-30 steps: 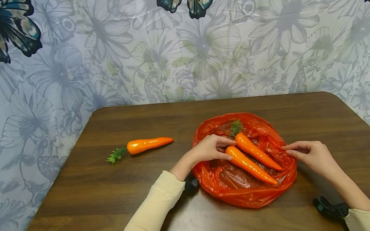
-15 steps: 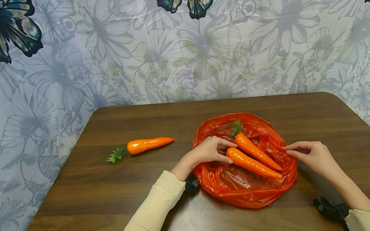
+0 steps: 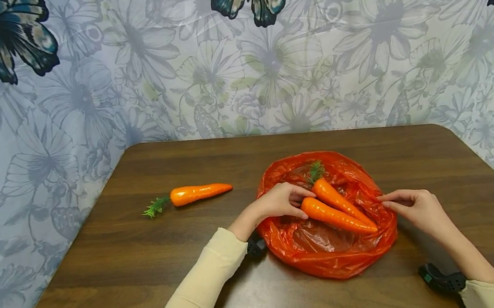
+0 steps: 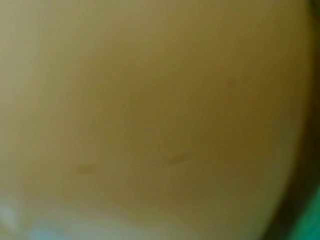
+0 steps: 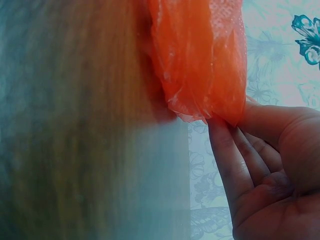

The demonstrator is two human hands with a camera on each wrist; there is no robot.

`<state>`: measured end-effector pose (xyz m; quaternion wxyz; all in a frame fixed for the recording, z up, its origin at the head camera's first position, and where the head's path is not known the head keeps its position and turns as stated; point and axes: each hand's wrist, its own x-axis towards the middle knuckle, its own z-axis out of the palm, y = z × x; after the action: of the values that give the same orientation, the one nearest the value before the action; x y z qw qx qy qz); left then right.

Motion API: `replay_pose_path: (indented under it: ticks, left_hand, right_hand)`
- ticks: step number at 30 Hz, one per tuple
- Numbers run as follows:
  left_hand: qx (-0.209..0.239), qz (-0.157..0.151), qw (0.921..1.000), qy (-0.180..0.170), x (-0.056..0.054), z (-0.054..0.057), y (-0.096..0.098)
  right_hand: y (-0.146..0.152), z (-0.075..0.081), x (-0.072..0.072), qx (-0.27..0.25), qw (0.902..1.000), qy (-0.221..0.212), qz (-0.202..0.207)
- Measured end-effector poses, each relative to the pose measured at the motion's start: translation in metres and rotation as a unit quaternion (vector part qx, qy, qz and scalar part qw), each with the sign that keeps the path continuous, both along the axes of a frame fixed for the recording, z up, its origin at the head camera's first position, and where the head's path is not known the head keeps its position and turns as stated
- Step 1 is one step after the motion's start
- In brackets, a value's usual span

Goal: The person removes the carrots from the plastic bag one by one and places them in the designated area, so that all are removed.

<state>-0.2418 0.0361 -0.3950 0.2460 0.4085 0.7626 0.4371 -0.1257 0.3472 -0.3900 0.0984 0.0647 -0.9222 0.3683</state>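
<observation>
1. Head view: Inside the red bag (image 3: 330,270), my left hand (image 3: 281,201) pinches the thick end of the front carrot (image 3: 337,217), beside the rear carrot (image 3: 335,195) with its green top. At the bag's right side, my right hand (image 3: 417,203) pinches the rim. The third carrot (image 3: 200,193) lies on the table (image 3: 153,293), left of the bag.
2. Left wrist view: All blurred; I cannot tell my fingers' state here.
3. Right wrist view: My thumb and fingers meet on the bag's edge.

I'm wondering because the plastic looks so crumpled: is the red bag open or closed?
Open: the red bag has its mouth spread wide, showing two carrots inside, and the right hand pinches its edge.
</observation>
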Motion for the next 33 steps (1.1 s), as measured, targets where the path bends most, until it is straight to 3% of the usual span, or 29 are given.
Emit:
replay_pose_path:
  ticks: [20, 33]
  left_hand:
    - [0.005, 0.030, 0.9995, -0.007, 0.0005, -0.0026, -0.0003]
    - [0.049, 0.037, 0.9978, -0.027, 0.0044, 0.0030, -0.0049]
  right_hand:
    - [-0.0005, 0.0003, 0.0009, 0.003, 1.0000, 0.003, 0.001]
    - [-0.0011, -0.0002, 0.0010, 0.006, 0.9999, 0.012, 0.000]
